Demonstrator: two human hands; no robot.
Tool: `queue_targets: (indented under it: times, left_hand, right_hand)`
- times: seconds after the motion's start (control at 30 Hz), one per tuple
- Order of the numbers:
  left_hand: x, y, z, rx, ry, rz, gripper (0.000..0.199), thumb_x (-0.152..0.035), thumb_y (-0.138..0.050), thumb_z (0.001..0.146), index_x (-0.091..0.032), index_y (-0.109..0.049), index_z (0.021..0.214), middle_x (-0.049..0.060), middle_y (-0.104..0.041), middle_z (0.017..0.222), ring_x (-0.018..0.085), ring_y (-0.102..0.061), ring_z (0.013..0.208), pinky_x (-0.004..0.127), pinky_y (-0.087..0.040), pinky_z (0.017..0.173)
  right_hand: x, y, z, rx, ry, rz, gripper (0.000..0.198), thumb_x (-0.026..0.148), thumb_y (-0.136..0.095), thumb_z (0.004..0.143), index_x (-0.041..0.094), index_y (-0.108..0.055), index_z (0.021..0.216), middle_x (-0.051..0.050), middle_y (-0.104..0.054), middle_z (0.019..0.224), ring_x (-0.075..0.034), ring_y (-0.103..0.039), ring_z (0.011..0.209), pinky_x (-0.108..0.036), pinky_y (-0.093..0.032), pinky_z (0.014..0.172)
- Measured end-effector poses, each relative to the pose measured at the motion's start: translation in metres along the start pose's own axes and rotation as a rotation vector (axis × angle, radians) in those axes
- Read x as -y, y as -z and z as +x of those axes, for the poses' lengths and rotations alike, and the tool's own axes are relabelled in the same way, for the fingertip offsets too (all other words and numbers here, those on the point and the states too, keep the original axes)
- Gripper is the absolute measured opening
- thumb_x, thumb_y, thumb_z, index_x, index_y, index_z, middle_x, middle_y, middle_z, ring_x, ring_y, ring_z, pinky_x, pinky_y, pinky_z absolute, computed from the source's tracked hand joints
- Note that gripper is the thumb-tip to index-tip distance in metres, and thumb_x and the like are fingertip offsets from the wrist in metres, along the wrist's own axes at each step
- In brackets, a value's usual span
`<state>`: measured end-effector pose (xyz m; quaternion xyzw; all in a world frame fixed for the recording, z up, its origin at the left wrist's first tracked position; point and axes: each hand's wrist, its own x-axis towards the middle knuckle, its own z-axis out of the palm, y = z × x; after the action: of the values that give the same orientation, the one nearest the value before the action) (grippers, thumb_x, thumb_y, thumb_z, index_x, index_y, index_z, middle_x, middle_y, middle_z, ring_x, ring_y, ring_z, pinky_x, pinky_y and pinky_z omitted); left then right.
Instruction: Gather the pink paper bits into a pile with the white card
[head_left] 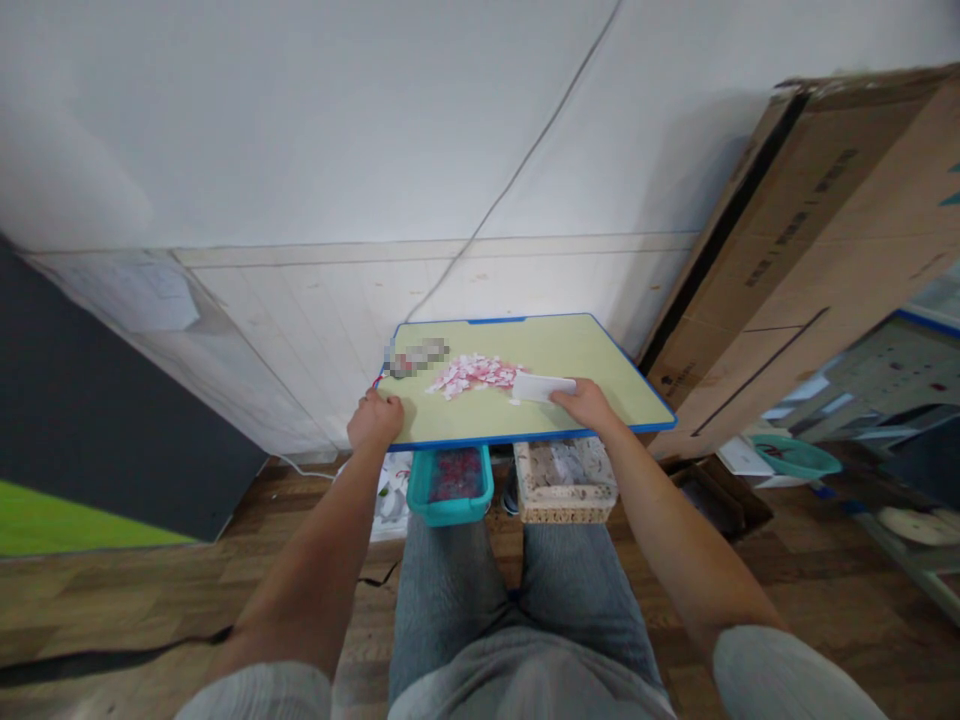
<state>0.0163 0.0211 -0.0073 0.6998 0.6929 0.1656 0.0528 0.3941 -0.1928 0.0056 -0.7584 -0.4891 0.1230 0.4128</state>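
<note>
A small pale-yellow table [622, 395] with a blue rim stands in front of me. On its middle lies a spread heap of small pink and white pieces [480, 373]. My right hand [589, 403] grips a flat white rectangular card [544, 387], its left end at the right side of the heap. At the table's left edge is my left hand [376, 418], fingers curled closed; a thin bit of red and blue shows just above it, and what it holds is hidden. A blurred patch [416, 357] covers something at the table's back left corner.
Under the front edge sit a turquoise basin [450, 510] with dark reddish contents and a cream basket [566, 512] holding pale scraps. Tall cardboard boxes [810, 240] lean at the right. Behind the table is a white wall [337, 130] with a hanging cable [517, 175].
</note>
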Motion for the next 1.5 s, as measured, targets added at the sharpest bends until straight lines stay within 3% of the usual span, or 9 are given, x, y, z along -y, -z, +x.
queue_targets:
  times: [0.1, 0.37, 0.97, 1.17, 1.37, 1.5]
  left_hand:
    - [-0.001, 0.001, -0.001, -0.003, -0.002, -0.005, 0.053, -0.047, -0.037, 0.098, -0.012, -0.054, 0.134, 0.024, -0.067, 0.127, 0.042, -0.068, 0.114, 0.055, -0.054, 0.093]
    - [-0.004, 0.004, -0.004, 0.003, 0.011, -0.017, 0.051, -0.048, -0.039, 0.098, -0.015, -0.054, 0.134, 0.024, -0.067, 0.128, 0.04, -0.067, 0.116, 0.053, -0.052, 0.095]
    - [-0.005, 0.005, -0.005, 0.006, 0.024, -0.014, 0.052, -0.047, -0.039, 0.098, -0.013, -0.054, 0.134, 0.024, -0.066, 0.13, 0.041, -0.067, 0.117, 0.054, -0.052, 0.095]
    - [-0.003, 0.004, -0.003, 0.006, 0.017, -0.017, 0.054, -0.049, -0.039, 0.098, -0.013, -0.053, 0.135, 0.024, -0.066, 0.13, 0.041, -0.066, 0.118, 0.053, -0.052, 0.096]
    - [-0.003, 0.003, -0.002, 0.011, 0.017, -0.016, 0.054, -0.05, -0.039, 0.098, -0.013, -0.053, 0.135, 0.024, -0.066, 0.13, 0.041, -0.066, 0.118, 0.054, -0.052, 0.096]
    - [-0.003, 0.003, -0.003, -0.001, 0.007, -0.019, 0.055, -0.05, -0.038, 0.098, -0.013, -0.053, 0.135, 0.025, -0.066, 0.131, 0.041, -0.067, 0.117, 0.054, -0.053, 0.096]
  right_hand:
    - [0.003, 0.002, 0.002, 0.001, 0.016, 0.004, 0.033, 0.033, -0.067, 0.081, 0.012, -0.081, 0.103, -0.01, -0.081, 0.092, -0.023, -0.071, 0.079, -0.029, -0.052, 0.074]
    - [0.01, 0.005, 0.004, 0.043, 0.047, 0.001, 0.021, 0.033, -0.066, 0.076, 0.018, -0.079, 0.083, -0.003, -0.075, 0.074, -0.019, -0.065, 0.07, -0.025, -0.048, 0.066]
    - [-0.033, 0.061, -0.024, -0.007, -0.204, 0.164, 0.019, 0.031, -0.069, 0.058, 0.016, -0.074, 0.068, -0.003, -0.07, 0.064, -0.023, -0.064, 0.066, -0.03, -0.047, 0.057]
    - [-0.035, 0.056, -0.023, -0.099, -0.241, 0.261, 0.026, 0.034, -0.065, 0.059, 0.018, -0.075, 0.077, -0.004, -0.075, 0.077, -0.024, -0.066, 0.076, -0.03, -0.05, 0.063]
    - [-0.043, 0.056, -0.023, -0.013, -0.267, 0.322, 0.019, 0.031, -0.066, 0.051, 0.017, -0.068, 0.063, 0.001, -0.066, 0.06, -0.017, -0.054, 0.057, -0.028, -0.041, 0.052]
    - [-0.048, 0.059, -0.025, -0.024, -0.282, 0.373, 0.026, 0.034, -0.064, 0.052, 0.016, -0.071, 0.069, -0.003, -0.071, 0.067, -0.02, -0.061, 0.061, -0.029, -0.044, 0.055]
